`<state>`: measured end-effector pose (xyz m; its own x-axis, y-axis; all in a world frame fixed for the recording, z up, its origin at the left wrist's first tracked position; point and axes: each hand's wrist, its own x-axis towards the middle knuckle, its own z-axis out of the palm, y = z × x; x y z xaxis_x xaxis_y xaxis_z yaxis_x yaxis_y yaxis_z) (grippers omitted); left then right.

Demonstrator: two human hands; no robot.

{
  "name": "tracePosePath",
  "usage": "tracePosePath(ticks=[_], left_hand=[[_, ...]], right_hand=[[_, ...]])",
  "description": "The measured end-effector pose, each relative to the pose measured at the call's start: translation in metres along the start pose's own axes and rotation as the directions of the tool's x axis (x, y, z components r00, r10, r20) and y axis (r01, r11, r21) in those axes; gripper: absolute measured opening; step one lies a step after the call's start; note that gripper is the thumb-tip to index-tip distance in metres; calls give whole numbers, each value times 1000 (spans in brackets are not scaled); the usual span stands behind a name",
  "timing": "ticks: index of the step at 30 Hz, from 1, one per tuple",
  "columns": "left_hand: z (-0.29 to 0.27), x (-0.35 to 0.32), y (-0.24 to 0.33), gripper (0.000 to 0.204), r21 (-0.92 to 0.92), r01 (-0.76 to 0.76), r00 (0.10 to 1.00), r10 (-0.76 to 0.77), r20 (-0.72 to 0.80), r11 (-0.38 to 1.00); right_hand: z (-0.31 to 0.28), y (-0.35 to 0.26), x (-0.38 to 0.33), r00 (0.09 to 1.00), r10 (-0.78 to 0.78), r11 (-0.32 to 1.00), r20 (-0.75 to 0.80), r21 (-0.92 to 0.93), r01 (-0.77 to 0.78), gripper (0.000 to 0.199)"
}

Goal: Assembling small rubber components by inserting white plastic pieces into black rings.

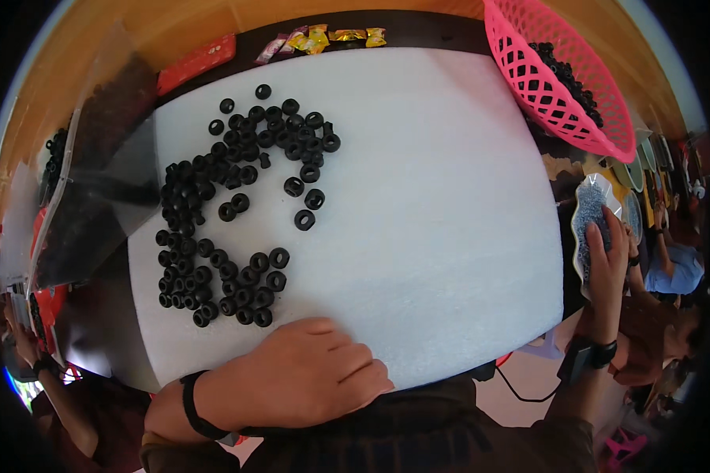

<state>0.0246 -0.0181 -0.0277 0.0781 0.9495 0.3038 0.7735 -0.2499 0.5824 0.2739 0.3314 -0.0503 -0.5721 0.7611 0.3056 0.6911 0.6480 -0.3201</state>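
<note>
My left hand (312,372) rests at the near edge of a white foam sheet (434,197), its fingers curled under. Whatever the palm may hold is hidden. Beyond it, many small black rings (248,150) lie in a loose curved cluster on the left half of the sheet; a few stand apart from the rest. At the far right, my right hand (607,252) reaches into a white scallop-edged dish (578,252) of tiny grey-blue pieces (590,206). Its visible fingers are stretched out and apart, with the tips at the pieces.
A pink lattice basket (521,75) holding black parts stands at the back right. Wrapped sweets (315,39) and a red packet (197,65) lie along the far edge. A clear plastic bin (106,181) borders the left side. Other people sit on both sides.
</note>
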Motion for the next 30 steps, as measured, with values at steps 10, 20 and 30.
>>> tracePosePath(ticks=[10, 20, 30], left_hand=[[3, 5, -2, 23, 4, 28, 999, -28, 46, 1000], [2, 14, 4, 22, 39, 125, 989, -127, 77, 991], [4, 13, 2, 20, 44, 157, 984, -160, 76, 987]], right_hand=[[0, 2, -4, 997, -12, 1000, -82, -20, 11, 30], [-3, -20, 2, 991, -70, 997, -113, 15, 73, 20], [-6, -22, 6, 996, -26, 999, -81, 40, 30, 22]])
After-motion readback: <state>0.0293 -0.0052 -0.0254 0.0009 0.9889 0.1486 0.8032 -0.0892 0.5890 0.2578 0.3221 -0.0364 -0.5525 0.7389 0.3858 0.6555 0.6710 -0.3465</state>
